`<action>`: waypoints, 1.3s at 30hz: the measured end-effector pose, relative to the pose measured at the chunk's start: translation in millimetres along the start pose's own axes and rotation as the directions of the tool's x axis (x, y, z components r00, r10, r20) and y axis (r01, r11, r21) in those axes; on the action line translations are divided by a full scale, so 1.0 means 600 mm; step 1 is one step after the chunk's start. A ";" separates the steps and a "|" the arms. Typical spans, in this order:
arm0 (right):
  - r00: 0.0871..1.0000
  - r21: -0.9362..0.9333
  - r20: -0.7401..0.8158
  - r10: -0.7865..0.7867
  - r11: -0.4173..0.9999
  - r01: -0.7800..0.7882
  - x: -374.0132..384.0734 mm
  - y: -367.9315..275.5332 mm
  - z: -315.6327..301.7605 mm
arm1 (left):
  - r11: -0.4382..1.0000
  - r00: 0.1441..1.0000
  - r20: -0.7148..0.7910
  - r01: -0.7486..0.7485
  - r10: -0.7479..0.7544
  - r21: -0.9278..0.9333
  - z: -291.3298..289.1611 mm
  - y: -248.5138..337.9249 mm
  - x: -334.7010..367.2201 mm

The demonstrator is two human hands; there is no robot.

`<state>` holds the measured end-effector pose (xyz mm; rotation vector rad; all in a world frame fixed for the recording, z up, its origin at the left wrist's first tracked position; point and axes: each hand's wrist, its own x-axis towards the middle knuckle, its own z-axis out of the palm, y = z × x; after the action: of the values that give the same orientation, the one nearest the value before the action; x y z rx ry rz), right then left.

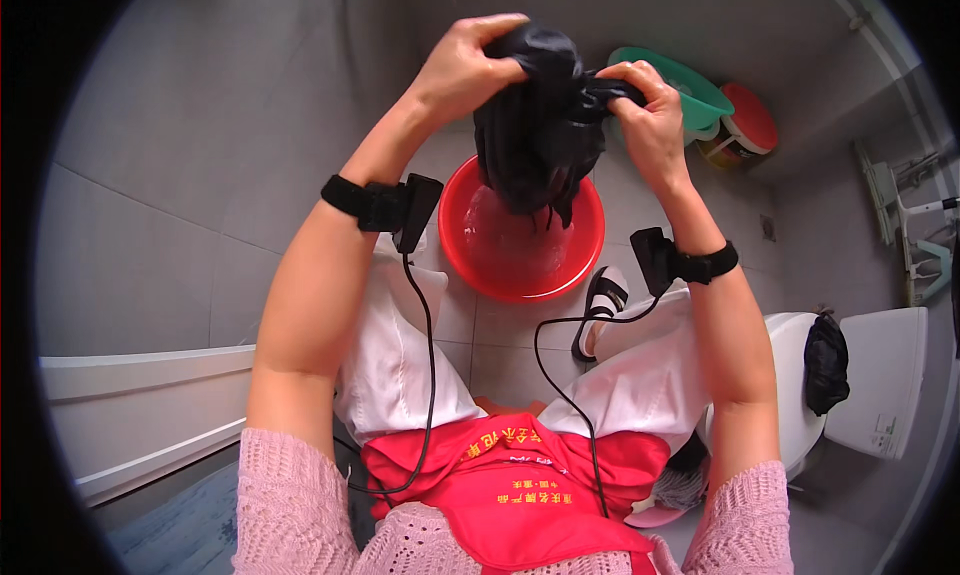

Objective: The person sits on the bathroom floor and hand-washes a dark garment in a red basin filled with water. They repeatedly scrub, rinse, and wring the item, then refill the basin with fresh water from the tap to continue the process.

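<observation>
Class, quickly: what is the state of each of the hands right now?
Left hand: closed, holding the wet-looking black cloth.
Right hand: closed, gripping the same cloth.

Ahead to your right, you have a green basin [711, 104] just beside a red-topped bucket [748, 125]. Closer on your right stands a white toilet [880, 375], a black bag [827, 363] against it.

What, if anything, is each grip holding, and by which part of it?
A black cloth: the left grip has its bunched upper left part, the right grip a gathered part at its upper right. The rest hangs.
</observation>
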<state>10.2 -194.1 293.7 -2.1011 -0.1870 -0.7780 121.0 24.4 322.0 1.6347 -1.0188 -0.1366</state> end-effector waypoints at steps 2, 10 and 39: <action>0.990 -0.027 0.142 0.014 1.000 -0.011 -0.013 0.013 0.001 | 0.992 0.951 0.285 0.112 -0.124 0.058 0.009 0.014 -0.007; 0.531 -0.413 0.725 0.439 0.894 -0.175 -0.199 0.131 0.119 | 0.703 0.496 0.625 -0.040 -0.603 0.710 0.168 -0.183 -0.090; 0.329 -0.577 0.760 0.561 0.815 -0.057 -0.278 0.422 0.256 | 0.253 0.506 -0.111 0.595 -0.856 0.763 0.352 -0.529 -0.304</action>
<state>48.7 -207.2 -43.7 -2.6901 -0.1568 0.8074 58.1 -17.4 -93.7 2.8787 -0.3816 -0.7743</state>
